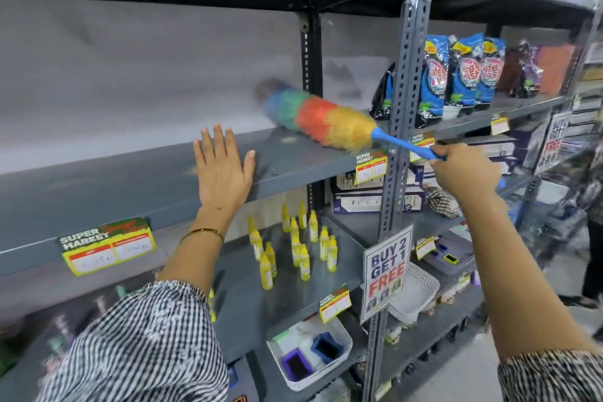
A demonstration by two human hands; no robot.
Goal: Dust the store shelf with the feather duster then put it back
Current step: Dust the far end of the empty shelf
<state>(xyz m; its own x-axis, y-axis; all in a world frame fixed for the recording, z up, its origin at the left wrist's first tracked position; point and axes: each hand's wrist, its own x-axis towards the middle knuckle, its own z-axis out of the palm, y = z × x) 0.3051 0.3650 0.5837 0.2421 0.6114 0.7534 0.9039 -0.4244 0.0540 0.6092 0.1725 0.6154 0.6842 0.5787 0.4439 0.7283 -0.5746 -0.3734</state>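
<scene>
head view: the right hand point(465, 166) is closed round the blue plastic handle of the rainbow-coloured feather duster point(321, 119), whose fluffy head lies on the bare grey metal shelf point(130, 183) near the perforated grey upright post point(403, 101). the left hand point(223, 170) rests flat and open on the shelf edge, holding nothing. the duster looks light, its head soft and yielding, its handle stiff, so the handle is the place to grip. readable writing: yellow price tags point(107, 245) say "super market"; a white hanging sign point(386, 272) says "buy 2 get 1 free".
</scene>
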